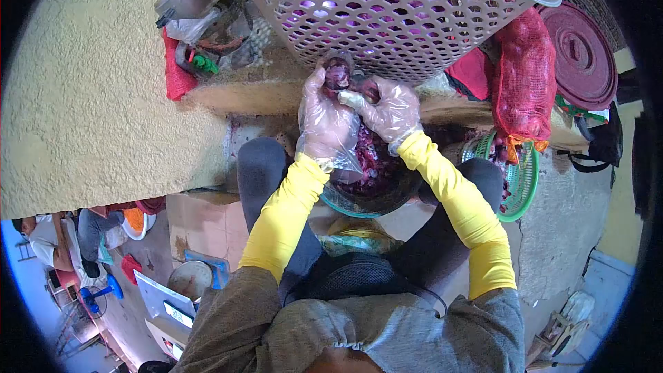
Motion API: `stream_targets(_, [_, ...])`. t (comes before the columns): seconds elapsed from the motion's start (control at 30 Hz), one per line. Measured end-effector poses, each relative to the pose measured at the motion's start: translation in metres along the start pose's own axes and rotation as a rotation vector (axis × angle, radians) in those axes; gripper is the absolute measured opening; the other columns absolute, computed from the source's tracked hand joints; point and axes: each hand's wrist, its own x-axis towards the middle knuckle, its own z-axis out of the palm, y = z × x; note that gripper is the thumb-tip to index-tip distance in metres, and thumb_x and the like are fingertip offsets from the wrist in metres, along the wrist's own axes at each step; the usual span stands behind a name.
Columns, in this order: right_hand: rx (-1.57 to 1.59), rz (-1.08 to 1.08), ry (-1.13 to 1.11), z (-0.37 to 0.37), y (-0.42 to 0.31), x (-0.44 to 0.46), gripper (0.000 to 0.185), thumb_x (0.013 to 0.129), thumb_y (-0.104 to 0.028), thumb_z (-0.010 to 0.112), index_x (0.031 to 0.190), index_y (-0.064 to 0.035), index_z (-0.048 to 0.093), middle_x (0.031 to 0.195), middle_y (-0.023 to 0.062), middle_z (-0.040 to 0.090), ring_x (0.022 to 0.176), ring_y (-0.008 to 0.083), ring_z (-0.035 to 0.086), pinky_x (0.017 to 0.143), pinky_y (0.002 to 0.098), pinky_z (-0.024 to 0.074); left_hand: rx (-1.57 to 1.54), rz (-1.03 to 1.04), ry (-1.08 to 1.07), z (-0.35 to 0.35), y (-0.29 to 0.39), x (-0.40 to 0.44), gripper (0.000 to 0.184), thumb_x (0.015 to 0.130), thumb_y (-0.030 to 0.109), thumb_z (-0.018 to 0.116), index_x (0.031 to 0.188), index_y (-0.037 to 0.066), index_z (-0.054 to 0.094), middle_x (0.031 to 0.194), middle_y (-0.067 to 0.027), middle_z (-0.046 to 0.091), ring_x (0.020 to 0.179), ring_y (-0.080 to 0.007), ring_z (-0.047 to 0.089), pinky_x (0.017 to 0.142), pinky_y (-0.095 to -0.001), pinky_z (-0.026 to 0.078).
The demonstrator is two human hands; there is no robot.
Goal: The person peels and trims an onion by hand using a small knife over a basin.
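Note:
My left hand [326, 114], in a clear plastic glove, is closed around a red onion [337, 73] held up near the crate's lower edge. Right beside it, my gloved right hand [392, 107] has its fingers curled round a second dark purple onion [366, 88]; a blade, if there is one, cannot be made out. Both hands nearly touch. Below them, between my knees, sits a dark basin [376, 204] with purple onion skins [369, 152] in it. Above leans a large perforated plastic crate [297, 10] with purple onions showing through its holes.
On the right stand a red mesh sack [526, 69] of onions, a maroon lid [580, 55] and a green basket [532, 183]. A ledge [242, 97] runs under the crate. Another person [62, 242] and a blue fan [103, 297] are at lower left.

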Motion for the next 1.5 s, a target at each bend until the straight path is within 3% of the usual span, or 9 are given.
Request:
stream_targets(0.37, [0.284, 0.178, -0.181, 0.002, 0.000, -0.002, 0.053, 0.081, -0.059, 0.069, 0.082, -0.0062, 0.070, 0.069, 0.0179, 0.062, 0.065, 0.0399, 0.059, 0.063, 0.0421, 0.0475, -0.004, -0.021, -0.041, -0.008, 0.000, 0.002, 0.037, 0.094, 0.025, 0.057, 0.122, 0.000, 0.056, 0.118, -0.0164, 0.064, 0.104, -0.0286, 0.062, 0.093, -0.0415, 0.053])
stream_targets(0.47, [0.358, 0.186, -0.221, 0.007, 0.004, -0.004, 0.047, 0.084, -0.048, 0.073, 0.079, -0.0016, 0.066, 0.064, 0.0127, 0.058, 0.056, 0.0195, 0.048, 0.060, 0.0366, 0.0439, 0.014, -0.021, -0.056, -0.009, 0.000, 0.000, 0.039, 0.094, 0.027, 0.058, 0.122, 0.000, 0.056, 0.118, -0.0166, 0.064, 0.104, -0.0289, 0.062, 0.094, -0.0429, 0.052])
stream_targets(0.57, [0.272, 0.188, -0.200, 0.006, 0.002, -0.004, 0.054, 0.084, -0.057, 0.066, 0.082, -0.0033, 0.069, 0.070, 0.0214, 0.062, 0.065, 0.0411, 0.057, 0.064, 0.0428, 0.0461, -0.062, -0.046, -0.037, -0.010, 0.000, 0.000, 0.041, 0.093, 0.028, 0.059, 0.123, 0.000, 0.055, 0.120, -0.0173, 0.062, 0.105, -0.0299, 0.061, 0.096, -0.0455, 0.050])
stream_targets(0.73, [0.396, 0.272, -0.205, 0.013, 0.004, -0.008, 0.042, 0.092, -0.045, 0.064, 0.093, -0.0045, 0.073, 0.073, 0.0125, 0.067, 0.065, 0.0172, 0.060, 0.068, 0.0336, 0.0485, -0.033, -0.019, -0.063, -0.013, -0.004, 0.004, 0.042, 0.091, 0.026, 0.061, 0.125, 0.001, 0.054, 0.124, -0.0189, 0.060, 0.111, -0.0309, 0.058, 0.100, -0.0472, 0.046])
stream_targets(0.83, [0.527, 0.324, -0.218, 0.020, 0.009, -0.008, 0.042, 0.093, -0.045, 0.064, 0.099, -0.0048, 0.074, 0.078, 0.0120, 0.070, 0.069, 0.0146, 0.061, 0.071, 0.0320, 0.0492, -0.060, -0.041, -0.079, -0.012, -0.003, 0.003, 0.041, 0.091, 0.024, 0.061, 0.125, 0.001, 0.054, 0.125, -0.0191, 0.059, 0.113, -0.0307, 0.057, 0.101, -0.0469, 0.045])
stream_targets(0.93, [0.485, 0.279, -0.138, 0.023, 0.008, -0.009, 0.055, 0.089, -0.056, 0.062, 0.086, -0.0022, 0.072, 0.064, 0.0209, 0.058, 0.057, 0.0307, 0.051, 0.064, 0.0389, 0.0460, -0.036, -0.044, -0.083, -0.011, 0.000, 0.003, 0.040, 0.091, 0.023, 0.060, 0.124, 0.000, 0.054, 0.125, -0.0189, 0.060, 0.112, -0.0309, 0.058, 0.101, -0.0467, 0.046])
stream_targets(1.13, [0.395, 0.225, -0.053, 0.017, 0.003, -0.010, 0.054, 0.087, -0.055, 0.063, 0.085, -0.0024, 0.073, 0.063, 0.0209, 0.059, 0.056, 0.0359, 0.057, 0.060, 0.0413, 0.0461, -0.023, -0.027, -0.067, -0.014, 0.003, 0.003, 0.038, 0.092, 0.022, 0.060, 0.122, 0.000, 0.055, 0.117, -0.0172, 0.063, 0.103, -0.0323, 0.061, 0.097, -0.0454, 0.049])
stream_targets(1.23, [0.197, 0.203, -0.180, 0.001, -0.006, -0.010, 0.042, 0.090, -0.044, 0.066, 0.089, -0.0027, 0.073, 0.065, 0.0161, 0.063, 0.056, 0.0171, 0.055, 0.060, 0.0351, 0.0463, 0.099, 0.001, -0.117, -0.018, 0.004, 0.002, 0.037, 0.090, 0.021, 0.064, 0.120, 0.003, 0.056, 0.110, -0.0119, 0.064, 0.097, -0.0248, 0.062, 0.088, -0.0398, 0.053])
stream_targets(1.5, [0.166, 0.048, -0.085, -0.002, -0.003, -0.006, 0.048, 0.083, -0.049, 0.073, 0.073, -0.0025, 0.066, 0.058, 0.0137, 0.057, 0.051, 0.0248, 0.050, 0.054, 0.0373, 0.0444, 0.040, -0.121, -0.110, -0.019, 0.012, 0.006, 0.040, 0.093, 0.027, 0.061, 0.122, 0.001, 0.054, 0.113, -0.0147, 0.063, 0.096, -0.0276, 0.063, 0.083, -0.0385, 0.056])
